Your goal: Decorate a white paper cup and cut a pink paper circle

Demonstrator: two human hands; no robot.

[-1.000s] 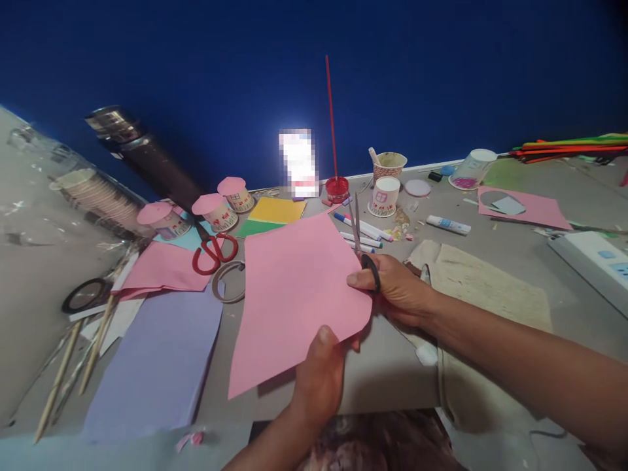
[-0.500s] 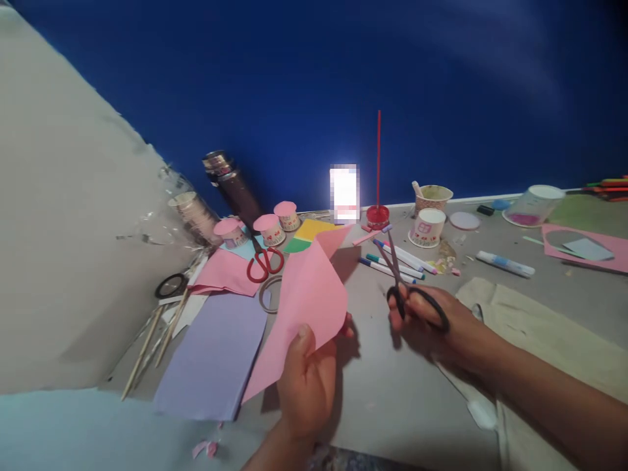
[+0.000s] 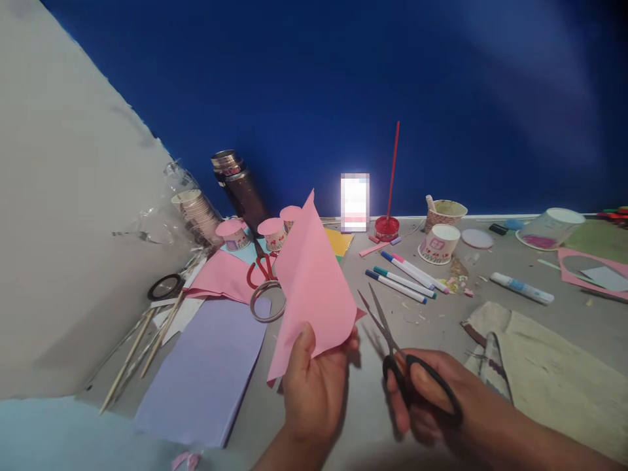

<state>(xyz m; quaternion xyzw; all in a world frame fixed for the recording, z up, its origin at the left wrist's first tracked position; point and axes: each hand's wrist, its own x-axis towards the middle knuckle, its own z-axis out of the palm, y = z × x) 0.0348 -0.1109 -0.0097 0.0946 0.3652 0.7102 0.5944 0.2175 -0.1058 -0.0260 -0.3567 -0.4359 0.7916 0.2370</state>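
Note:
A folded sheet of pink paper (image 3: 314, 288) stands up from my left hand (image 3: 316, 386), pinched between thumb and fingers near its lower edge. Its right side is rounded and it rises to a point at the top. My right hand (image 3: 432, 392) has its thumb and fingers through the black handles of a pair of scissors (image 3: 385, 320). The blades are parted and point up and left, just right of the paper and apart from it. Purple paper (image 3: 201, 373) lies to the left on the table, beside a roll of tape (image 3: 267, 302) partly behind the pink paper.
Red-handled scissors (image 3: 260, 268), pink-topped paper cups (image 3: 233, 234) and a dark flask (image 3: 240, 190) stand back left. Several markers (image 3: 400, 284) lie ahead, near a red stick on a round base (image 3: 386, 229). A decorated cup (image 3: 439, 244), a glue pen (image 3: 521, 288) and beige cloth (image 3: 549, 366) are right.
The pink paper has turned more upright, its tip now pointing up. My right hand has moved lower with the scissors, whose blades are spread a little wider. The view has shifted slightly.

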